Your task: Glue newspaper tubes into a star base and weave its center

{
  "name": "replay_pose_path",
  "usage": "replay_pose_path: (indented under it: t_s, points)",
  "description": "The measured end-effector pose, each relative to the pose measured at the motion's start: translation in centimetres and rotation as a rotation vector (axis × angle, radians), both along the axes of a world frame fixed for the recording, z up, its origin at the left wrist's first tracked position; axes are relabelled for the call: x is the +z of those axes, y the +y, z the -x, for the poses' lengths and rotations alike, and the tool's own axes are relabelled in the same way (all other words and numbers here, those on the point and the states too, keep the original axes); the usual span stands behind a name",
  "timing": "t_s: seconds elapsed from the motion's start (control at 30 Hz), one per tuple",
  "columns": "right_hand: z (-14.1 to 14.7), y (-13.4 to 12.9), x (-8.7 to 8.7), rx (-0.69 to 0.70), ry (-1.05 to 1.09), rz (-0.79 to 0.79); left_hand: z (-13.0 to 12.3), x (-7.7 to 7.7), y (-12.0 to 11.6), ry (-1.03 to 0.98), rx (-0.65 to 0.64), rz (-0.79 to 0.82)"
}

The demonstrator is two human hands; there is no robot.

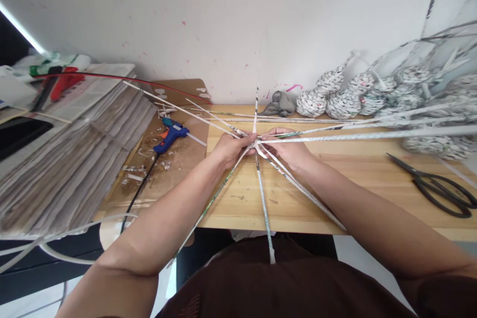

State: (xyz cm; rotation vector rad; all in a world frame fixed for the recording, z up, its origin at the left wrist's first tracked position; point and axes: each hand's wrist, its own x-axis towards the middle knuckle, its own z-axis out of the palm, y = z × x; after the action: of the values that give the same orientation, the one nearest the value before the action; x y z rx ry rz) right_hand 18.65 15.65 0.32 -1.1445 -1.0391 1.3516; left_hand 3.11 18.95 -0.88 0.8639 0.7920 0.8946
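Note:
Several long, thin rolled-paper sticks cross at one point above the wooden table and fan out like spokes. One paper stick runs toward my body, and another stretches far to the right. My left hand pinches the crossing from the left, thumb on top. From the right, my right hand closes its fingers around the same crossing. A short loop of white paper strip shows between the hands. My fingertips partly hide how the sticks join.
A blue glue gun lies on cardboard at left, beside a tall stack of newspaper. Black scissors lie at right. Woven paper gourd shapes and a grey cloth sit along the wall.

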Motion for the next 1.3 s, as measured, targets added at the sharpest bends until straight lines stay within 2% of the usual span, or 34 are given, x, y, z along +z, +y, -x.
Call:
replay_pose_path:
  t_s: [0.23,0.4,0.5,0.63,0.77,0.9,1.03,1.17,1.3]
  points:
    - [-0.3,0.2,-0.2,0.077,0.106,0.041,0.0,0.3,0.0,0.031,0.034,0.052]
    - [-0.5,0.8,-0.2,0.052,0.233,0.209,-0.2,0.4,0.0,-0.006,0.062,0.004]
    - [-0.6,0.9,0.2,0.082,0.186,0.321,-0.1,0.1,0.3,-0.009,0.114,-0.057]
    - [-0.9,0.4,0.7,0.233,0.017,0.431,0.3,0.0,0.5,0.018,0.127,-0.097]
    - [-2.0,-0.1,1.2,0.337,-0.169,0.256,0.4,0.1,0.6,0.029,0.117,-0.073]
    - [-3.1,-0.1,2.3,0.328,-0.238,0.187,0.5,0.2,0.6,0.022,0.086,-0.042]
    - [-3.6,0.5,3.2,0.229,-0.112,0.211,0.5,0.3,0.5,0.016,0.077,-0.031]
    - [-4.0,1.3,3.4,0.158,0.188,0.297,0.5,0.4,0.5,0.003,0.07,-0.045]
    - [-4.2,1.8,3.4,0.035,0.398,0.284,0.4,0.1,0.7,0.0,0.086,-0.028]
